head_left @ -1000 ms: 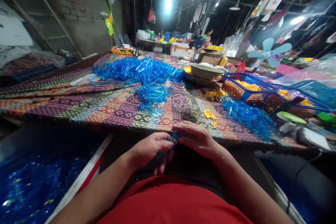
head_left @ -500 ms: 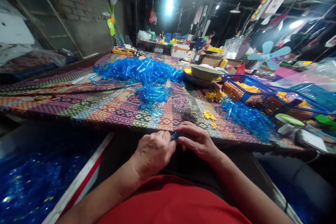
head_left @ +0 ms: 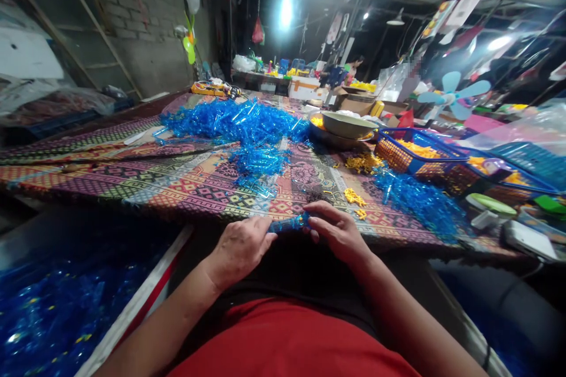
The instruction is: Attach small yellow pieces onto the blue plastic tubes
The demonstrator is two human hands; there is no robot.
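Observation:
Between my hands, at the table's front edge, a clear blue plastic tube (head_left: 288, 224) lies sideways. My left hand (head_left: 243, 244) is closed round its left end. The fingers of my right hand (head_left: 333, 228) pinch its right end, where a bit of yellow shows. Just beyond my right fingers is a small heap of dark little pieces (head_left: 319, 196) on the patterned cloth (head_left: 198, 188). Small yellow pieces (head_left: 355, 196) lie to the right of that heap. A large pile of blue plastic tubes (head_left: 239, 121) spreads over the middle of the table.
To the right lie more blue tubes (head_left: 415, 203), blue baskets (head_left: 420, 156) of yellow parts, stacked bowls (head_left: 347, 123) and a light blue fan (head_left: 453, 96). Bins of blue pieces (head_left: 57, 306) stand below the table at left and right. A person (head_left: 352, 69) is far back.
My left hand has moved left, away from my right hand, so more of the blue tube shows between them. My right hand has shifted slightly.

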